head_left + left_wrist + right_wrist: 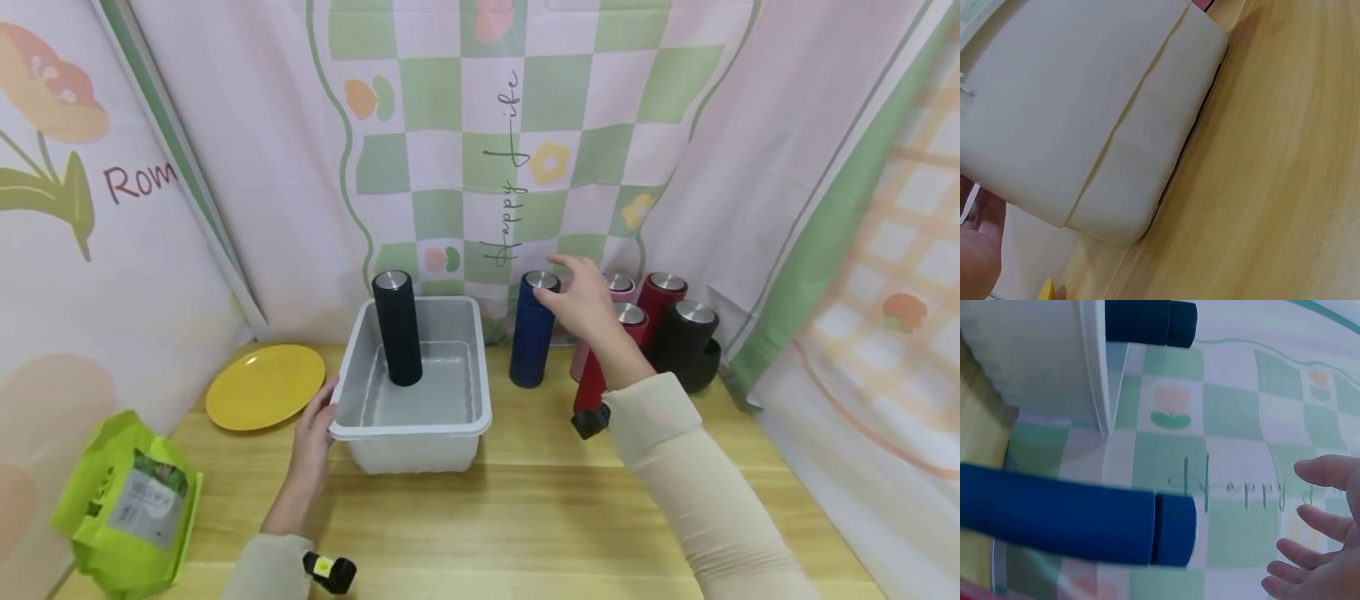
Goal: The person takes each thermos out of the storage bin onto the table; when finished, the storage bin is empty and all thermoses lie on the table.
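Observation:
A grey plastic basin [420,431] stands on the table with a black thermos [399,333] upright inside it. My left hand [309,442] rests against the basin's left side near the rim; in the left wrist view that hand [979,256] shows only in part at the lower left. My right hand [588,304] is beside the top of a blue thermos [531,342], thumb and fingers spread apart. In the right wrist view a gap separates the blue thermos's lid [1175,531] from the right hand [1322,544], and nothing is between the fingers.
Behind my right forearm stand a red thermos [663,292], a pink one [620,285], another red one [588,383] and black containers [682,342]. A yellow plate [266,387] and a green bag [131,508] lie left. A curtain [442,100] hangs along the table's back edge.

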Motion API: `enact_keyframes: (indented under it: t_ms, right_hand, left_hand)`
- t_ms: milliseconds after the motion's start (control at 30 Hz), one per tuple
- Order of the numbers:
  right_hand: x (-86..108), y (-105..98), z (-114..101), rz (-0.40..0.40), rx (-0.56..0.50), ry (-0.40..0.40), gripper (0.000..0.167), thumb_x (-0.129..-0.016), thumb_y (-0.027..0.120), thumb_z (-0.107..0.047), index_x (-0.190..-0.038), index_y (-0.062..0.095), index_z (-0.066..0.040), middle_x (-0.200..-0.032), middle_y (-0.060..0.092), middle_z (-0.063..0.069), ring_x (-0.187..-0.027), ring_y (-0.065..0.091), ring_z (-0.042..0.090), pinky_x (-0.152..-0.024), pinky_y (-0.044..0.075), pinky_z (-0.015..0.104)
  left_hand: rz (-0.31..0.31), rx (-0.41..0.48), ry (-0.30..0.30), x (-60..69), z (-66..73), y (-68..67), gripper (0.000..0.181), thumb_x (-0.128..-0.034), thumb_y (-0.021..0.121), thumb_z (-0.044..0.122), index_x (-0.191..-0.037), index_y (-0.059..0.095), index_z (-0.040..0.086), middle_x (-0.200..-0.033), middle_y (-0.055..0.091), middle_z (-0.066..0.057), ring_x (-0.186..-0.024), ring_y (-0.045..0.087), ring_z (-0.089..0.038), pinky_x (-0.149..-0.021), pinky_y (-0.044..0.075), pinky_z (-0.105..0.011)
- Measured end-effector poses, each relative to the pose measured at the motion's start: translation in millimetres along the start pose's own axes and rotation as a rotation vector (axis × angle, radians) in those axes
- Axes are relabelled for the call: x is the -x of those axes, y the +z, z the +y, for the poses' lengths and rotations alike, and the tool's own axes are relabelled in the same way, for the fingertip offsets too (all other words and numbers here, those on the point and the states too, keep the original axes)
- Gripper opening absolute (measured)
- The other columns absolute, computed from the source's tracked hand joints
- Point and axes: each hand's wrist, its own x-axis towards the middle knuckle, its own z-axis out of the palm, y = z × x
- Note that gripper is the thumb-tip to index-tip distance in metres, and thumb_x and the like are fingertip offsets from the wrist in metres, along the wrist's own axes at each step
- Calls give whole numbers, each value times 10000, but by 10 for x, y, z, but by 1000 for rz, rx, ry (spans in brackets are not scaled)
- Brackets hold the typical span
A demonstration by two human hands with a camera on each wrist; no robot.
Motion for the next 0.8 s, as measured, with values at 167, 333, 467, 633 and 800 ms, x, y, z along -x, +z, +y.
enact_keyframes:
  t_ms: [167,333,467,633,800]
  right_hand:
    - [-124,217,-158,23,-9,-25,547,-900,687,-234,-1409,521,-120,-1452,407,172,-1338,349,350,-1072,290,492]
    - [-245,445,-314,30,-70,-41,530,-885,698,-204,-1385,545,-123,-1414,458,155,-1302,402,327,-1052,325,469]
    - [-343,642,-440,15,-148,-48,535,-867,715,-163,-1372,551,-101,-1392,493,155,-1278,436,310,-1045,355,426]
    - [-445,921,-577,-1,-200,-44,540,-873,726,-195,-1375,542,-124,-1385,504,120,-1272,448,272,-1042,361,394]
    - [-530,1189,-720,-28,-255,-20,571,-872,732,-231,-1391,519,-131,-1374,521,113,-1246,465,258,-1019,380,381]
  left_hand:
    - [-3,7,3,-2,-1,1,492,-1031,393,136,-1504,331,16,-1541,298,-157,-1229,407,-153,-905,429,-210]
    - [14,16,29,-7,-19,1,476,-1026,404,130,-1488,371,21,-1527,319,-165,-1176,444,-104,-890,442,-213]
    - [34,42,29,-14,-23,3,469,-1015,417,109,-1475,397,19,-1516,344,-153,-1152,465,-73,-892,449,-227]
    - [22,21,2,-22,-14,-1,485,-1022,404,123,-1491,355,11,-1535,322,-133,-1209,429,-115,-916,435,-233]
    - [24,13,-17,-27,-17,2,489,-1018,393,108,-1494,343,9,-1540,313,-134,-1226,416,-141,-915,432,-233]
